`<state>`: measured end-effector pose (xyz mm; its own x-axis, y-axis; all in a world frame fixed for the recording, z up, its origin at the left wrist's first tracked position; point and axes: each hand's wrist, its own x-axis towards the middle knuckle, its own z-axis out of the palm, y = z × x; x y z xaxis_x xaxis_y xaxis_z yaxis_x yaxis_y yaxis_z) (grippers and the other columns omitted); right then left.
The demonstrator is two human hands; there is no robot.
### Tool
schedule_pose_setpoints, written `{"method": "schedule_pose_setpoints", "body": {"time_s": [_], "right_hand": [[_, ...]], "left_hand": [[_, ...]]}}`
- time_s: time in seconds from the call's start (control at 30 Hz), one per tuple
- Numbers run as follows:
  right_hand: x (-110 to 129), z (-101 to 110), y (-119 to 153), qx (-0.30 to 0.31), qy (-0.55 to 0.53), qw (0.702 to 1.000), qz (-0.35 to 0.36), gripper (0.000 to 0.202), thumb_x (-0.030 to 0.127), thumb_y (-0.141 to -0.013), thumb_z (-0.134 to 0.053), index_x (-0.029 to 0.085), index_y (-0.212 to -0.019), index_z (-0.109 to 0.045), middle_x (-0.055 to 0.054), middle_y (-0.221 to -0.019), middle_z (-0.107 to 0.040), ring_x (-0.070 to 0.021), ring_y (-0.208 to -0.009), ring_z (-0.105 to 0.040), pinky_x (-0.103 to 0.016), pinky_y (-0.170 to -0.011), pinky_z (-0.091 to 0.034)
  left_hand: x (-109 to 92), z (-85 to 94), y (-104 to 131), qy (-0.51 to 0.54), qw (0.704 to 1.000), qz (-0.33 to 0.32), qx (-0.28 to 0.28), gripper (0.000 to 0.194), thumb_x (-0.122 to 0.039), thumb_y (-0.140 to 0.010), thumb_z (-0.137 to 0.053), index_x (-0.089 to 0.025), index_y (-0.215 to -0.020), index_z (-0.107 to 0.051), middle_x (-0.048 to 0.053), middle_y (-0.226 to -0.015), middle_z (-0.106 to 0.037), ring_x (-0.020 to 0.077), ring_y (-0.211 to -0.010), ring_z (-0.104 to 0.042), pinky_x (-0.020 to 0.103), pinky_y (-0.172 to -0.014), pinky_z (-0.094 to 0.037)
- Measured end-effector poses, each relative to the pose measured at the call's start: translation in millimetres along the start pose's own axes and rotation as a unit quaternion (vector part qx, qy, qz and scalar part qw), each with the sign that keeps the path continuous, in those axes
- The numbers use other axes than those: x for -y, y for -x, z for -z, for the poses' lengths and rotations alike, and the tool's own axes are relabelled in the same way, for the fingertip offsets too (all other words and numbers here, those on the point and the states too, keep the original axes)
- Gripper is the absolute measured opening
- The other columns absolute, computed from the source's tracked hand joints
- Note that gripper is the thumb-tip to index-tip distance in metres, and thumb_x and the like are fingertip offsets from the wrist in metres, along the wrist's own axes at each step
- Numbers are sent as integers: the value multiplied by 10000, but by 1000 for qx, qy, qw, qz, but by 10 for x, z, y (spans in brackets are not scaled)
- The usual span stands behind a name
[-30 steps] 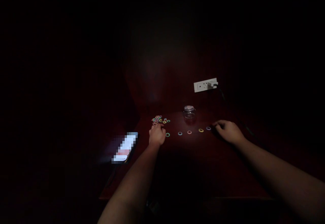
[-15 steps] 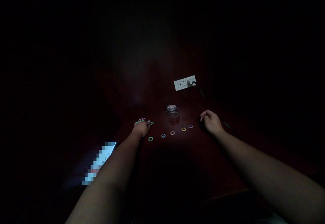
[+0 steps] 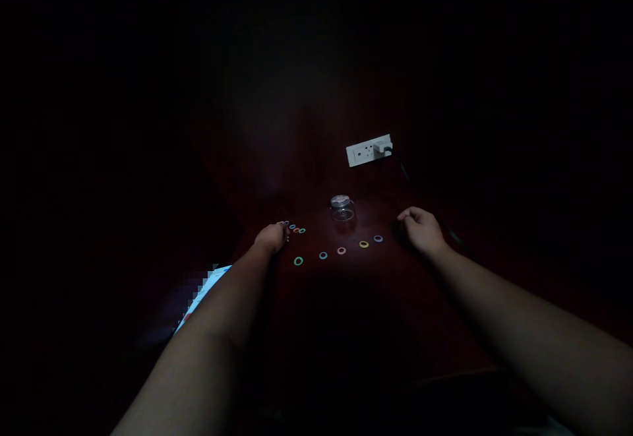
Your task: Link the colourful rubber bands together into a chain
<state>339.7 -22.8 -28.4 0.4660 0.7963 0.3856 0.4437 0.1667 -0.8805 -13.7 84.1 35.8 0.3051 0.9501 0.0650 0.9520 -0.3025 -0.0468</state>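
Because the light is so dim and the left hand (image 3: 270,238) covers part of the loose rings (image 3: 302,231) at the far left, two of them could easily be picked up together, or one flicked aside unseen. The fingers of that hand curl down among them; whether they pinch a ring, and how wide they stand, I cannot tell.

Five more rings lie flat and apart in a slanting row across the dark red table (image 3: 316,241): green (image 3: 298,264) at the near left, then blue (image 3: 323,258), pink (image 3: 341,254), yellow (image 3: 364,247) and purple (image 3: 378,241) at the far right. They look light, so a dragging wrist or sleeveless forearm could knock the row crooked, the green one most of all, being nearest the left arm.

The right hand (image 3: 424,231) is just right of the purple ring, its fingers loosely bent; no object shows in it, though its underside is too shadowed to be sure.

Beyond the row, between the hands, stands a see-through jar (image 3: 343,213) with its lid (image 3: 339,200) on; a careless reach across could tip it. Farther back, a socket panel (image 3: 361,154) bears a plug (image 3: 382,148), whose cable (image 3: 403,169) trails behind the right hand and might snag. A glowing phone (image 3: 202,294) lies left, partly behind the left forearm.
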Motion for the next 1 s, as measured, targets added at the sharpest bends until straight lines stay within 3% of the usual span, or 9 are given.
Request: {"method": "schedule_pose_setpoints", "body": {"time_s": [0.3, 0.5, 0.83, 1.0], "right_hand": [[-50, -14, -31, 12, -7, 1000, 2, 205, 245, -662, -390, 162, -708, -572, 4, -510, -532, -124, -441, -466, -235, -459, -335], [-59, -15, -43, 11, -4, 1000, -2, 207, 252, -662, -393, 159, -708, -572, 10, -502, -516, -120, -427, -455, -230, -437, -327], [-55, -30, -48, 4, -25, 1000, 2, 187, 229, -653, -393, 170, -686, -567, 5, -515, -530, -126, -456, -471, -228, -450, -333], [-74, -41, -68, 0, -19, 1000, 7, 183, 219, -646, -393, 173, -677, -567, 15, -496, -513, -122, -449, -453, -229, -455, -328]], "left_hand": [[67, 94, 27, 24, 999, 4, -32, 137, -287, -755, -517, -210, -843, -587, 35, -859, -655, 142, -736, -592, 213, -652, -417], [123, 132, 4, 43, 998, -3, -46, 210, -312, -744, -559, -211, -928, -570, 36, -947, -648, 137, -801, -593, 216, -722, -434], [-123, 36, -93, 23, 998, -64, 0, 308, -233, -761, -494, -248, -1043, -615, 20, -1109, -616, 165, -1005, -557, 215, -879, -395], [-225, -28, -159, -5, 999, -54, 5, 281, -231, -744, -505, -277, -982, -647, 23, -1051, -645, 180, -992, -565, 239, -890, -387]]}}
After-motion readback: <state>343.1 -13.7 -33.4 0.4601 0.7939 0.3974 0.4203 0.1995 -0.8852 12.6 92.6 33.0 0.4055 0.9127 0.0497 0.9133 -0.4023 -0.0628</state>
